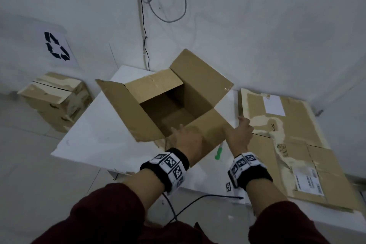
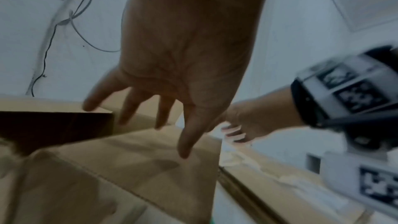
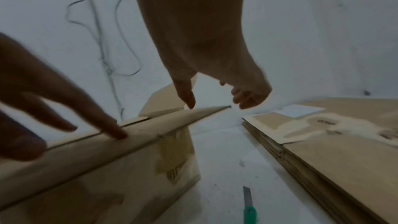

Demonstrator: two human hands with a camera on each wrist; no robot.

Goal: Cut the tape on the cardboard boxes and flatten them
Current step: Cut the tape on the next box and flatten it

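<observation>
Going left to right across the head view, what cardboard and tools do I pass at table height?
Taped-up box on the far left → open box on the white table → green-handled knife beside it → stack of flattened cardboard on the right.

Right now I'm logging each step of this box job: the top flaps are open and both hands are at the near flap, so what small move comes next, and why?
Probably tip the open box onto its side to reach the bottom seam. Its top flaps are spread, yet it stands square. The left hand lies open on the near flap, the right hand is at that flap's corner, and the green cutter lies unheld on the table.
</observation>
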